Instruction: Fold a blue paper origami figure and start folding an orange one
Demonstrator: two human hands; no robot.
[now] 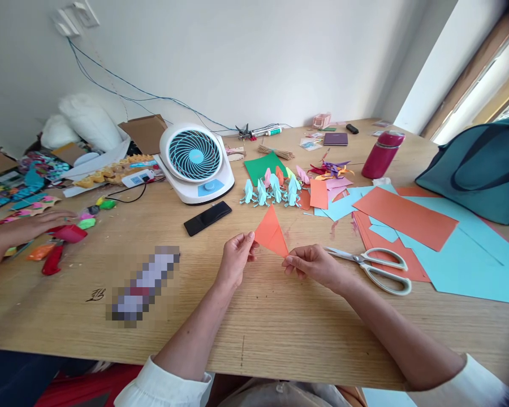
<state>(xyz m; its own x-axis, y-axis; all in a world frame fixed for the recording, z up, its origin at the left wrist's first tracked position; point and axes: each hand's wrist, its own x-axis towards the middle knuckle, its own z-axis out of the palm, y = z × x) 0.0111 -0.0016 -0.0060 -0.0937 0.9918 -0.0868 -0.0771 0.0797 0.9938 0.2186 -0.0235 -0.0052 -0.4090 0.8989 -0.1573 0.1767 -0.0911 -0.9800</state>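
Note:
Between my hands is an orange sheet of paper folded into a triangle, its point facing away from me. My left hand pinches its left corner, and my right hand pinches the right corner. The paper is held just above the wooden table. Beyond it stand several folded paper figures, mostly light blue, some pink and orange. Scissors with white handles lie beside my right hand, blades toward it. A small orange paper piece lies close to the figures.
Orange sheets and light blue sheets overlap on the right, near a teal bag and magenta bottle. A white fan and black phone are left of centre. Another person's hand rests at far left.

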